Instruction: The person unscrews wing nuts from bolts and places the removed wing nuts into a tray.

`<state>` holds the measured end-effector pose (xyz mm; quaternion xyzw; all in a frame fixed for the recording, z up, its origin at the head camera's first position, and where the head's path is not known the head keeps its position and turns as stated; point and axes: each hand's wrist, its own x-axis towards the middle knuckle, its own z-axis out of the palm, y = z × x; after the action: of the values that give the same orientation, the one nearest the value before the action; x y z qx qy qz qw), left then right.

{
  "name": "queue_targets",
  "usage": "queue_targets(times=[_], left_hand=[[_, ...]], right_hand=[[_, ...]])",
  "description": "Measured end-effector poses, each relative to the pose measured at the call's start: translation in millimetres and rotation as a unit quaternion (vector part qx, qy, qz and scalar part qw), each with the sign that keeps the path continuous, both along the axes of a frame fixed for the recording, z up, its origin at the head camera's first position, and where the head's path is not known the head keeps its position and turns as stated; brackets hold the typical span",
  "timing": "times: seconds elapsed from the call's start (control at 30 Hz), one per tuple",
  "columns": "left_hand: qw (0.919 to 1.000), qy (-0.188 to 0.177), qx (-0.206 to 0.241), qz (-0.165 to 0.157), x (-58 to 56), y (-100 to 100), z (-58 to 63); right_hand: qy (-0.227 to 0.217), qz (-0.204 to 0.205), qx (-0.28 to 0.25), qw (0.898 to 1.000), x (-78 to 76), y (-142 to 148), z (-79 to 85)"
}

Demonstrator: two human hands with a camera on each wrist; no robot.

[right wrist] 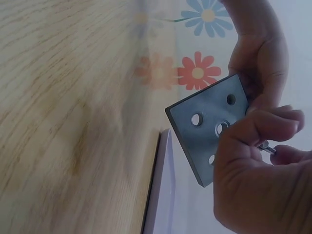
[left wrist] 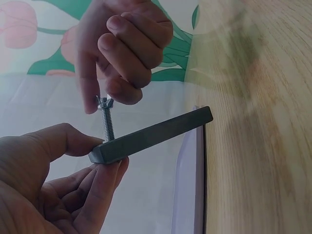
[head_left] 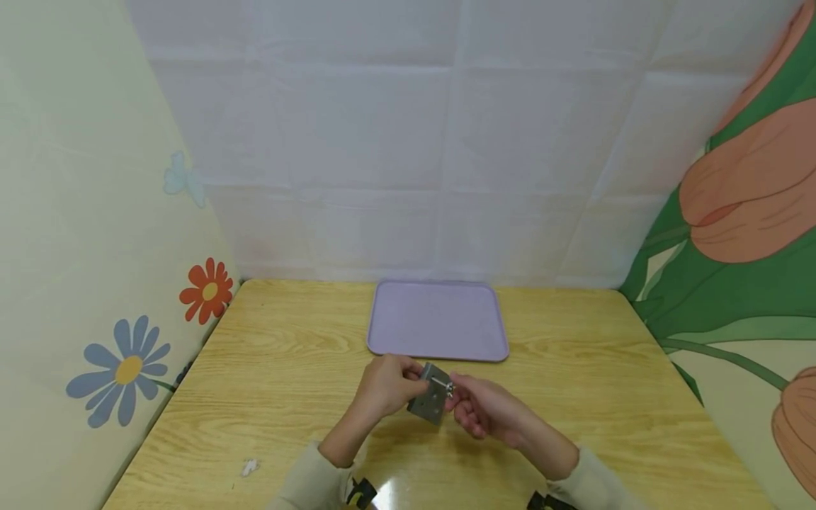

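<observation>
A dark grey metal plate with several round holes is held in the air, tilted, above the near middle of the table. My left hand pinches one end of it between thumb and fingers. From that end a threaded bolt stands out of the plate's face. At the bolt's free tip sits a small silver wing nut. My right hand pinches this nut between thumb and forefinger, the other fingers curled in. In the right wrist view, the right hand partly covers the plate.
A shallow lilac tray lies at the back middle of the wood-grain table, beyond both hands. A small white mark shows at the table's front left. A white sheet hangs behind; flower-printed sheets flank both sides.
</observation>
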<state>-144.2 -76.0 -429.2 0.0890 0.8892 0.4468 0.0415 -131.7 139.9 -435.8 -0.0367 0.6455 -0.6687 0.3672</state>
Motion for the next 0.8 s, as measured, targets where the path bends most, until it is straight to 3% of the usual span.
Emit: queue_targets(times=[0.13,0.2,0.23,0.27,0.3,0.33,0.37,0.4,0.47,0.57,0.6,0.63,0.67,0.7,0.73,0.77,0.8], left_hand=[[1.0000,0.002,-0.003,0.001,0.0,-0.3,0.3],[1.0000,0.003,-0.005,0.001,0.2,-0.6,0.5],[1.0000,0.003,-0.006,0.001,0.2,-0.9,0.6],[1.0000,0.003,-0.007,0.000,0.3,-1.1,0.6],[1.0000,0.002,-0.007,-0.001,0.4,-1.3,0.7],[1.0000,0.002,-0.006,-0.001,0.5,-1.6,0.8],[1.0000,0.001,-0.006,-0.001,0.6,-1.8,0.8],[1.0000,0.002,-0.007,0.000,0.6,-2.1,0.6],[1.0000,0.006,-0.008,0.000,0.6,-2.9,0.7],[0.9999,0.007,-0.007,0.002,0.3,-3.3,1.2],[0.9999,0.007,-0.007,0.002,0.1,-3.4,1.2],[1.0000,0.007,-0.006,0.001,0.1,-3.4,1.5],[1.0000,0.005,-0.005,0.002,0.2,-3.2,1.9],[1.0000,0.005,-0.005,0.002,0.2,-3.2,1.9],[1.0000,0.005,-0.006,0.001,0.2,-3.1,1.8],[0.9999,0.007,-0.007,0.000,0.1,-3.2,1.7],[0.9999,0.008,-0.009,0.000,0.1,-3.3,1.5]], right_hand=[[0.017,-0.018,0.026,0.999,0.7,-2.0,0.6],[0.070,-0.025,0.065,0.995,1.9,-3.2,1.4],[0.115,-0.026,0.093,0.989,2.7,-3.9,1.5],[0.174,-0.026,0.129,0.976,3.8,-4.8,1.7],[0.240,-0.025,0.171,0.955,5.0,-5.6,1.9],[0.309,-0.024,0.213,0.927,6.4,-6.2,1.6],[0.378,-0.024,0.255,0.890,7.6,-6.7,1.2],[0.445,-0.023,0.296,0.845,8.6,-7.2,0.2],[0.572,-0.024,0.358,0.738,9.8,-7.2,-1.8],[0.705,-0.027,0.393,0.589,8.7,-5.2,-5.3],[0.734,-0.030,0.397,0.550,7.9,-4.4,-6.2],[0.755,-0.034,0.397,0.521,7.3,-3.5,-6.6],[0.766,-0.036,0.396,0.505,6.8,-2.7,-6.8],[0.767,-0.036,0.395,0.504,6.5,-2.1,-6.5],[0.758,-0.033,0.392,0.520,6.6,-1.8,-5.5],[0.739,-0.030,0.387,0.551,7.0,-1.4,-4.4],[0.708,-0.026,0.381,0.594,7.2,-1.2,-3.1]])
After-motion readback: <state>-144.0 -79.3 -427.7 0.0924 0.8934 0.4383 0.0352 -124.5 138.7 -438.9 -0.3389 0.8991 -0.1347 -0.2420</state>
